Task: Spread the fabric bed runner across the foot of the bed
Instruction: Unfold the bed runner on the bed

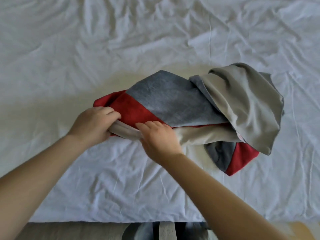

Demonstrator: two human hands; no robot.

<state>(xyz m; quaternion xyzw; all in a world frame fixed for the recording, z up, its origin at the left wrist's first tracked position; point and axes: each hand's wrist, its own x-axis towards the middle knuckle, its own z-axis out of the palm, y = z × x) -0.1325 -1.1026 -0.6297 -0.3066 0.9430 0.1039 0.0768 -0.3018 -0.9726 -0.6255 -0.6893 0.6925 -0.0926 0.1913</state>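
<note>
Left hand [93, 124] and right hand [160, 138] are clutching the bunched bed runner [173, 99], fingers [112, 114] curled on its edge; uneven tugging is likely risking twisted folds.

Both hands, left hand [93, 123] and right hand [158, 141], on bunched bed runner [173, 99] atop white sheet [103, 179]

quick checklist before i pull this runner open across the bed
1. Left hand grips the runner: ok, fingers curled over its left end.
2. Right hand grips it too: ok, pinching the same edge close beside the left.
3. Runner lies flat: not ok, it is bunched and folded over itself, beige side up on the right.
4. Far end free to unfold: cannot tell, it is buried in the folds.
5. Sheet smooth underneath: not ok, wrinkled all over.
</note>
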